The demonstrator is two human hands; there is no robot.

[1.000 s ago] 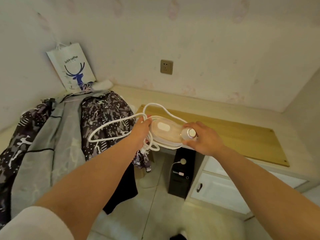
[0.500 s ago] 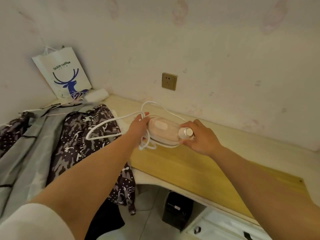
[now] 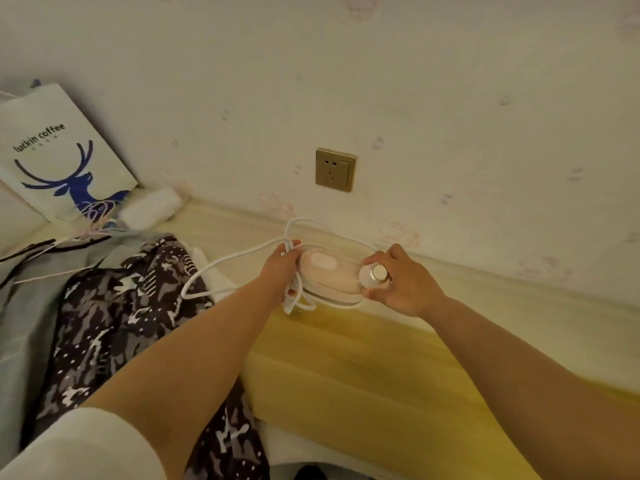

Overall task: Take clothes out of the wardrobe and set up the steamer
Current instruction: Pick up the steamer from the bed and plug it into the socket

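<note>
Head | steamer [image 3: 329, 277] nearer wall socket [image 3: 335, 169] | both hands still gripping

Person is wearing a white short sleeve [image 3: 86, 445], showing at near left on the left arm. Both forearms are showing bare, no watch or rings visible on left hand [image 3: 282, 268] or right hand [image 3: 401, 285]. Right sleeve out of frame.

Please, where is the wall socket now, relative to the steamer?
In the head view the wall socket sits on the wall just above the desk, directly behind and slightly above the steamer.
</note>
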